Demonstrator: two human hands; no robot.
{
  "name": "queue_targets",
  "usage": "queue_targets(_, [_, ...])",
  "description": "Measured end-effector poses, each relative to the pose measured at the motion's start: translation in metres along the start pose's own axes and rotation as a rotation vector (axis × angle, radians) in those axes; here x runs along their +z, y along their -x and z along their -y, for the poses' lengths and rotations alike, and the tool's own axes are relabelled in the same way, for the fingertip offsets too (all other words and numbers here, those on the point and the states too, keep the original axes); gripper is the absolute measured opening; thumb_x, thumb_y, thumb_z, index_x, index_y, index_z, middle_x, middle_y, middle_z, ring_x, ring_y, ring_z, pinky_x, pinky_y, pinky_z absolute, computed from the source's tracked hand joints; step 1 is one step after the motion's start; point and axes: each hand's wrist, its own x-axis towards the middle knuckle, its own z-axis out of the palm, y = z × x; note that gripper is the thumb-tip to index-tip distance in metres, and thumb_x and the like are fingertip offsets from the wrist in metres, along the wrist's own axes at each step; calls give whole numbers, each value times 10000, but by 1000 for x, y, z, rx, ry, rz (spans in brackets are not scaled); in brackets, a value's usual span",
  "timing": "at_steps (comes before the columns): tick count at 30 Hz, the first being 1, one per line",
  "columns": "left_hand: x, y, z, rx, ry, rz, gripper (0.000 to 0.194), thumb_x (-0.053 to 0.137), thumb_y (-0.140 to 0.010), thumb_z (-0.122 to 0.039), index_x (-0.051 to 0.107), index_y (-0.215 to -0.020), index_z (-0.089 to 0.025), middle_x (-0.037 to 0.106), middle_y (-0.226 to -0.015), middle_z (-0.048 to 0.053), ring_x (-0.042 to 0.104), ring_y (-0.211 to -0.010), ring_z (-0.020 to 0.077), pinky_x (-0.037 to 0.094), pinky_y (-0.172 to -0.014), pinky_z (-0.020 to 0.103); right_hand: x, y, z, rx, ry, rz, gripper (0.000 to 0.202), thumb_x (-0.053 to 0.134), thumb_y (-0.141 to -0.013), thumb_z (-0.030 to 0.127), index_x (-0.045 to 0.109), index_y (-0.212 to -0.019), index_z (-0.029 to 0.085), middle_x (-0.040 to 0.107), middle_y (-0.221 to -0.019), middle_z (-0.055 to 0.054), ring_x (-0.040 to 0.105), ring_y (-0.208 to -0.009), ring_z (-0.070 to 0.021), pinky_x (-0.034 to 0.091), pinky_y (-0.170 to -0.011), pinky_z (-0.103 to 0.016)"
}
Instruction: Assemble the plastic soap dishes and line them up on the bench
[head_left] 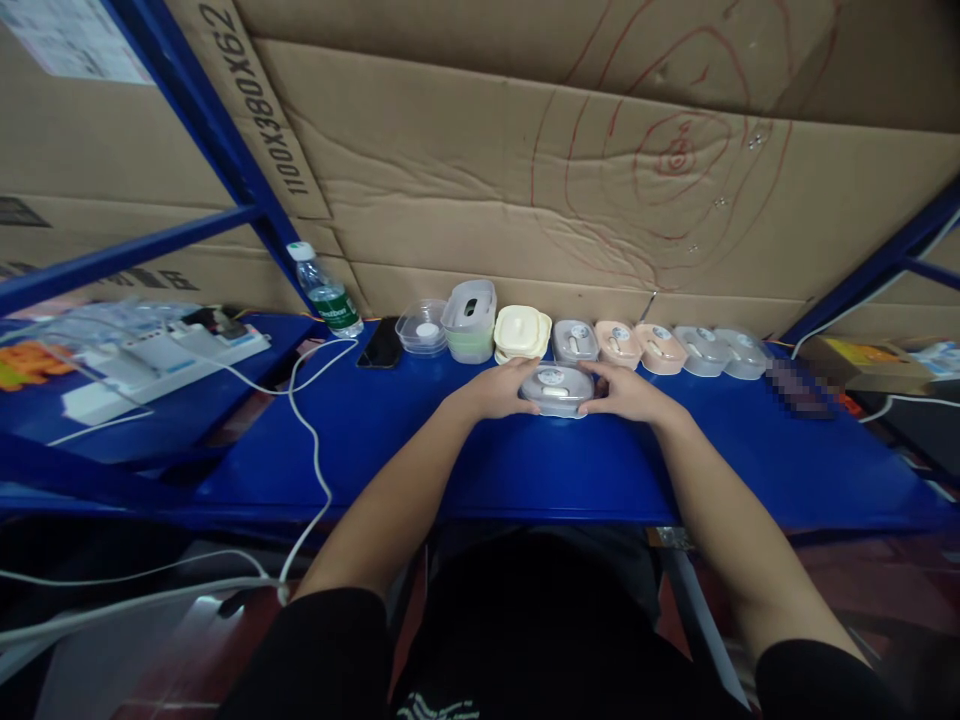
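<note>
Between my two hands is a grey plastic food container [556, 388] with a clear lid, a round sticker and a pale clasp. My left hand [504, 388] grips its left side, and my right hand [624, 392] grips the right side, thumbs towards me. Just behind it stands a row of similar lidded boxes: a grey container [575, 341], a peach container [617, 344], another peach container [660, 349] and grey ones [703, 351] at the right. Left of the row sit cream lids [523, 331] in a pile.
Stacked tubs [471, 325], clear bowls [422, 328], a black phone [380, 343] and a water bottle [328, 292] line the back left of the blue table [555, 480]. A white cable [311, 440] crosses the left side. Cardboard [450, 150] walls the back; a power strip [165, 370] lies far left.
</note>
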Motion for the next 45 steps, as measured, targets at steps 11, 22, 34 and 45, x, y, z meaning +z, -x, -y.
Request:
queue_targets(11, [-2,-1,3,16,26,-47,990,829,-793,-545,436,-1641,-218,485,-1671,149,466,-1538,363,386,-1263,477,-3,1,3,-23,32,0,992,912,-700,632,619,-1540,194,794,-1157,-135,740,-1102,-398,601,-973,-581])
queue_targets(22, [-3,0,3,21,67,-64,991,883,-743,-564,498,-1595,-234,555,-1617,149,531,-1484,375,425,-1224,521,3,0,2,-7,44,-9,1084,922,-673,668,549,-1589,223,650,-1501,-193,623,-1359,-461,491,-1135,-688])
queue_targets(34, [6,-3,-5,88,102,-60,1014,876,-732,-602,479,-1610,-287,593,-1576,130,573,-1438,361,460,-1181,510,13,-5,21,-288,-11,-48,641,814,-856,607,721,-1417,310,681,-1490,-105,613,-1406,-346,437,-1221,-596])
queue_targets(45, [6,-2,-6,13,6,-2,950,773,-849,-605,449,-1629,-172,640,-1515,184,648,-1348,340,492,-1126,439,-24,10,5,-63,-5,-22,640,912,-728,545,775,-1294,280,722,-1421,-92,649,-1356,-352,433,-1232,-590])
